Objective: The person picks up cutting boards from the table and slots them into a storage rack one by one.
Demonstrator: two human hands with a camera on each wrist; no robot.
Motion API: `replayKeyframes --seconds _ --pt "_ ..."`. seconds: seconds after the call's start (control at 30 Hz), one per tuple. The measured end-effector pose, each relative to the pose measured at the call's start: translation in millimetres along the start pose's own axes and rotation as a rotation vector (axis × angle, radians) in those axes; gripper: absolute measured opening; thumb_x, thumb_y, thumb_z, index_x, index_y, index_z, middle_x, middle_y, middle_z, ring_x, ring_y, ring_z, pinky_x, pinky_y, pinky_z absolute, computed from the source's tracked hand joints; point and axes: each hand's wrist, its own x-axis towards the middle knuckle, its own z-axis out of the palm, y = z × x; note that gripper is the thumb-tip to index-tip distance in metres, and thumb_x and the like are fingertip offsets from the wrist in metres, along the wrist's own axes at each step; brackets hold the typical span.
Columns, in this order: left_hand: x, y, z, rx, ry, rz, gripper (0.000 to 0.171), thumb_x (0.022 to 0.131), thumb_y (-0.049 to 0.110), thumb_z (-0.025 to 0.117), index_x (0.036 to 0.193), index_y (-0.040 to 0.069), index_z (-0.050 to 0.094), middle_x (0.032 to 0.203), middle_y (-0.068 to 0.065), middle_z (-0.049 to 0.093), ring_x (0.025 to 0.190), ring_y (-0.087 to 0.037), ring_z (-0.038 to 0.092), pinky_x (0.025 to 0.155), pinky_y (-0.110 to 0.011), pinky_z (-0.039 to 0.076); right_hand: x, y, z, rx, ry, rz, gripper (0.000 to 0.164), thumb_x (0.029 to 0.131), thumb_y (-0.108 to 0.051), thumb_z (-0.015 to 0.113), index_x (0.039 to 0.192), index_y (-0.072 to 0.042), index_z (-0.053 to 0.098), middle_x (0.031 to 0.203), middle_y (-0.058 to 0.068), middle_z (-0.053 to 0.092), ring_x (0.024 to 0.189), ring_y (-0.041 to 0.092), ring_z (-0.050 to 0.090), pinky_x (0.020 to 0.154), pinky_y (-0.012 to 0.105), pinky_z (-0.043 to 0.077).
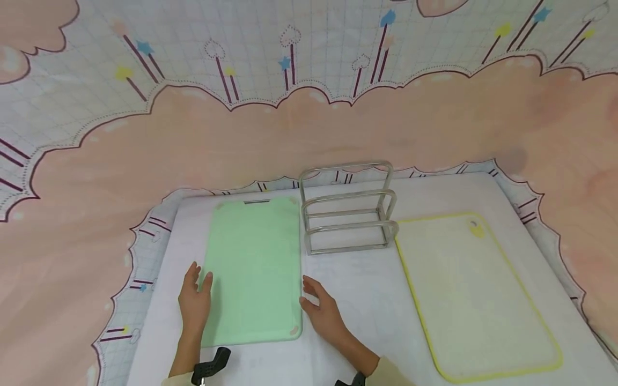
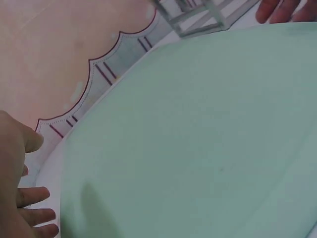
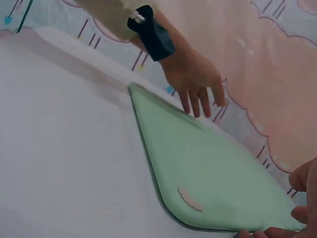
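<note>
Peach cloth [image 1: 63, 268] with dark scalloped outlines on the far left; it also runs behind and around the white desk [image 1: 357, 289].

Left hand [image 1: 195, 303] next, at the left long edge of the green board [image 1: 253, 268], lower half. Fingers relaxed and pointing away from the person, thumb spread, nothing gripped. Black strap [image 1: 211, 366] at that wrist. Contact with the edge: can't tell, left wrist view included.

Green board lies flat on the desk between the two hands, long side running away from the person. Narrow slot [image 1: 257, 202] at the far end, pale patch [image 1: 294, 330] at the near right corner. Shadow on its left side, next to the left hand.

Right hand [image 1: 324, 316] at the right edge of the same board, fingers slightly bent, thumb apart, nothing gripped. Contact can't be told here either. Hands are well apart, one each side.

Metal rack [image 1: 344, 213] stands just beside the board's far right corner: three wire loops, tallest at the back.

Yellow-rimmed board [image 1: 478, 300] lies flat on the right, slightly askew, yellow spot [image 1: 476, 229] at its far right corner. Far left corner meets the rack in view; touching or not, can't tell.
</note>
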Motion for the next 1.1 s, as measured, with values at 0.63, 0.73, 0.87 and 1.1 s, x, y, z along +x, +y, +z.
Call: replayKeyframes --seconds 0.63,0.73,0.87,1.1 --pt "48.8 0.9 12.7 0.074 -0.011 -0.306 0.057 0.100 0.031 0.046 0.143 -0.006 0.037 0.141 -0.028 0.040 0.131 -0.049 0.025 0.106 -0.061 0.015 18 -5 -10 0.343 -0.137 0.201 0.059 0.099 -0.022 0.053 0.147 0.002 0.029 0.146 0.021 0.035 0.134 0.035 0.034 0.103 0.042 0.037" --pt "52.2 3.7 14.9 0.139 -0.002 -0.322 0.055 0.100 0.029 0.047 0.139 -0.008 0.041 0.136 -0.030 0.043 0.126 -0.053 0.026 0.102 -0.063 0.016 22 -7 -15 0.427 -0.165 0.231 0.062 0.100 -0.021 0.050 0.148 0.007 0.022 0.147 0.026 0.031 0.134 0.037 0.033 0.100 0.043 0.041" --pt "55.2 5.5 17.4 0.189 0.039 -0.358 0.049 0.098 0.026 0.050 0.133 -0.008 0.048 0.128 -0.032 0.047 0.119 -0.053 0.030 0.098 -0.063 0.019 25 -9 -19 0.467 -0.200 0.264 0.064 0.100 -0.023 0.050 0.148 0.008 0.020 0.146 0.026 0.031 0.133 0.036 0.036 0.098 0.045 0.042" --pt "58.1 4.1 15.5 0.038 0.053 -0.471 0.047 0.099 0.029 0.048 0.131 -0.006 0.053 0.133 -0.027 0.046 0.128 -0.050 0.025 0.104 -0.060 0.015 23 -8 -22 0.484 -0.181 0.293 0.060 0.099 -0.025 0.051 0.149 -0.001 0.026 0.141 0.018 0.042 0.128 0.031 0.043 0.097 0.045 0.044"
